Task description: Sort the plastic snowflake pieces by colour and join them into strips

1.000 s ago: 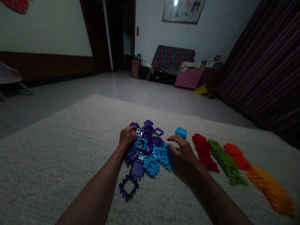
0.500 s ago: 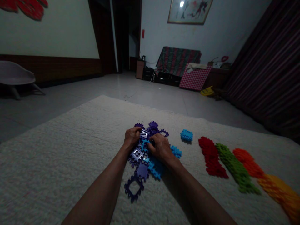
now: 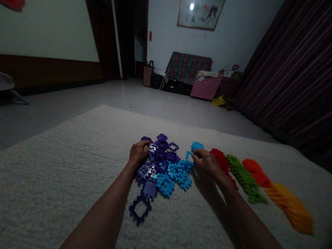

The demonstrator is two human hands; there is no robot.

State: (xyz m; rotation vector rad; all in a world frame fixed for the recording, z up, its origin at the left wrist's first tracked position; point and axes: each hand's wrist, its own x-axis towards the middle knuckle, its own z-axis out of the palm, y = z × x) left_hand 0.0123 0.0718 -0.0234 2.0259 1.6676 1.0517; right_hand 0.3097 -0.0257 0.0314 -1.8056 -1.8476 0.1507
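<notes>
Single head view — forward-down, close over the rug (image 3: 64, 166)

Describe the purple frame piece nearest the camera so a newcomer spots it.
On the white rug, find the purple-and-blue pile. The frame lies at its near tip, beside the left forearm. Its middle is one open hole; the piece behind it is solid.

Dim room. A pale shaggy rug (image 3: 52, 180) spreads under the left hand (image 3: 138, 154) and right hand (image 3: 207, 162), with grey floor (image 3: 103, 100) beyond it. Far ahead stands a cloth-covered sofa (image 3: 188, 67) under 1 framed picture (image 3: 199, 14). A striped curtain (image 3: 285, 69) hangs to the right of the right hand.
</notes>
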